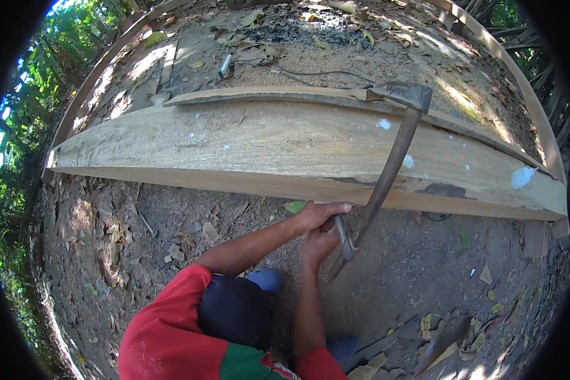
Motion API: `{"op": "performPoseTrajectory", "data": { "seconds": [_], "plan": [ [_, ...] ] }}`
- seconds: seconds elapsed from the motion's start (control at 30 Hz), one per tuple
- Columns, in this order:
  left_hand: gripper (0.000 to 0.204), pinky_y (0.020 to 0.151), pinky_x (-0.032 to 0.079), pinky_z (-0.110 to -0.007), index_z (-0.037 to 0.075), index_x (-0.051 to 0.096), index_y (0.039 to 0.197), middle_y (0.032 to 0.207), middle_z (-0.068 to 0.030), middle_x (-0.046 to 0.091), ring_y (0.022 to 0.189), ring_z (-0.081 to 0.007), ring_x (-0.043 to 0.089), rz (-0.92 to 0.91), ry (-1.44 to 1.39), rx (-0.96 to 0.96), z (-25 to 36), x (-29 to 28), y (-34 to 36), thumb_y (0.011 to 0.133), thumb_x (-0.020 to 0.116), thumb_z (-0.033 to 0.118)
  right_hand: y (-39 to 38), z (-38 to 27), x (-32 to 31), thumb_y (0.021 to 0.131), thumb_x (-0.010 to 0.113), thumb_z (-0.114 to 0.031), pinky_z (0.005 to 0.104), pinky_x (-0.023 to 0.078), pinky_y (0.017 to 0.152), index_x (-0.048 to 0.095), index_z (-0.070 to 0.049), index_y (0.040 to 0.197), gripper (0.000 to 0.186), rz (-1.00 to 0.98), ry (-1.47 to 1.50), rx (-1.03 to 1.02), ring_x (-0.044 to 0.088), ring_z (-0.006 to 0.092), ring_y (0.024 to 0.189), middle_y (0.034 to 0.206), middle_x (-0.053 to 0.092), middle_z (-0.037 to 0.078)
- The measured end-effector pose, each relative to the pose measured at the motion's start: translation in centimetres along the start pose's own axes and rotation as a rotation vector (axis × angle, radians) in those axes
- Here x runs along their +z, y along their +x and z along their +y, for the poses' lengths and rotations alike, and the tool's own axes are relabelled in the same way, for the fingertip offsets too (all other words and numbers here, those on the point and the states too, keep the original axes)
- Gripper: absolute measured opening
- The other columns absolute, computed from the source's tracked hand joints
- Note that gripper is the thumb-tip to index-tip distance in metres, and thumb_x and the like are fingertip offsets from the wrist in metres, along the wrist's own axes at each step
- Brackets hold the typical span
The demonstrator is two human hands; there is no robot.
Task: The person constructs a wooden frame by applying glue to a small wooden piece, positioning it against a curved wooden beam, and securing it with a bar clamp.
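Note:
A long, dark bar clamp [388,167] crosses a thick, pale wooden beam [253,142]. Its upper jaw reaches over the far edge, against a thin board [278,93] lying along the beam. The bar's lower end sticks out past the near side. My left hand [316,216] is closed at the lower jaw, thumb stretched to the right along the beam's near side. Just below it, my right hand [321,244] is wrapped round the same part of the clamp. My fingers hide what lies between the lower jaw and the beam.
A white plastic piece [522,178] rests on the beam's right end. Beyond the beam are a white device [225,66], a black cord [297,75] and dark ash [310,30]. Long rails [98,66] border the ground. Leaves and wood pieces [386,342] litter the near right.

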State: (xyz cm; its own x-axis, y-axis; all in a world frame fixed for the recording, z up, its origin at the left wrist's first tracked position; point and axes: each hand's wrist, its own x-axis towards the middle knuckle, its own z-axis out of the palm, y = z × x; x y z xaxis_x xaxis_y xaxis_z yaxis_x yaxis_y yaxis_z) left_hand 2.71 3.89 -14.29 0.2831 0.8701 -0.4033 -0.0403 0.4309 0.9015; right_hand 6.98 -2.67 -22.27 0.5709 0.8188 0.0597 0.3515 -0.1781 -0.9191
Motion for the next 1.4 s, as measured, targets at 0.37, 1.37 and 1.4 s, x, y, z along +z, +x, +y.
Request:
{"op": "performPoseTrajectory", "data": {
  "seconds": [0.37,1.37,1.4],
  "plan": [
    [0.043,0.068,0.053,-0.028,0.001,0.067,0.109,0.097,-0.0072,0.067,0.079,-0.0147,0.062,-0.053,0.095,-0.022,0.8,0.2,-0.4,0.086,0.067,0.037,2.9,3.2,-1.9,0.087,0.061,-0.015,0.0272,0.04,0.054,0.053,-0.005,0.077,0.016,-0.596,0.326,0.292,0.052,0.0133,0.056,0.061,0.053,0.002],
    [0.034,0.087,0.048,-0.033,0.001,0.067,0.107,0.1,-0.0076,0.068,0.093,-0.0167,0.061,-0.067,0.017,-0.067,2.2,0.2,-1.5,0.087,0.068,0.029,4.7,2.0,-3.7,0.087,0.063,-0.02,0.033,0.048,0.068,0.06,0.001,0.086,0.021,-0.985,0.386,0.396,0.063,0.0189,0.07,0.073,0.064,0.006],
    [0.035,0.086,0.049,-0.033,0.001,0.067,0.107,0.099,-0.0075,0.068,0.092,-0.0166,0.061,-0.073,-0.027,0.084,1.5,0.2,-1.4,0.087,0.068,0.029,4.7,1.4,-3.5,0.087,0.063,-0.02,0.0332,0.049,0.068,0.06,0.001,0.087,0.021,-1.029,0.378,0.394,0.063,0.019,0.071,0.074,0.065,0.006]
  ]
}}
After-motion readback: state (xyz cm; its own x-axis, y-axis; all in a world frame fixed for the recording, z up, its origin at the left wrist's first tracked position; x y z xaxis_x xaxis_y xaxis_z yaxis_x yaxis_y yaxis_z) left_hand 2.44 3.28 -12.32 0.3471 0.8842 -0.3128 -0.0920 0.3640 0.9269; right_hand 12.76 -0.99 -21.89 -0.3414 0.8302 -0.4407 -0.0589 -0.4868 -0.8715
